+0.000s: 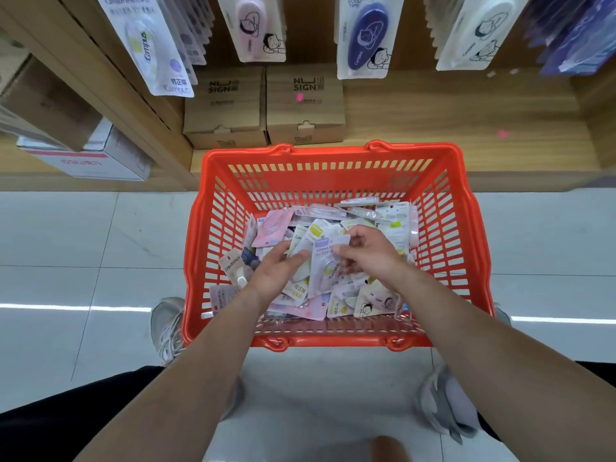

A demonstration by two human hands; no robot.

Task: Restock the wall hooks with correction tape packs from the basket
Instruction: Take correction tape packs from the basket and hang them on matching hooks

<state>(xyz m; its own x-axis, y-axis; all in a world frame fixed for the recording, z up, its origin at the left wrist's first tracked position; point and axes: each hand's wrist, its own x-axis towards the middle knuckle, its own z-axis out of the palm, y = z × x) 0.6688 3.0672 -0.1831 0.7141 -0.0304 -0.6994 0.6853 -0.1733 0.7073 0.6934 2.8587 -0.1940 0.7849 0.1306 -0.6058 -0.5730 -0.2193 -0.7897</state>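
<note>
Nearest, grey trainers (168, 328) stand either side of the red slatted plastic basket (333, 181). It sits on the white tiled floor (66, 245) with its far rim against the low wooden shelf (466, 128), probably to keep stock within reach of the wall.

Both hands are down inside it. The right hand (370, 255) has its fingers curled, pinching the right edge of a white carded correction tape pack with a purple label (328, 258), at the middle of the basket on the loose heap of packs (310, 301). The left hand (276, 271) reaches into the heap beside that pack; whether its fingers grip anything I cannot tell.

The basket's top is open, so lifting out looks unobstructed. Beyond, 2 brown cardboard boxes (305, 105) fill the shelf's left end. Above them the hanging carded packs (363, 35) crowd close together.
</note>
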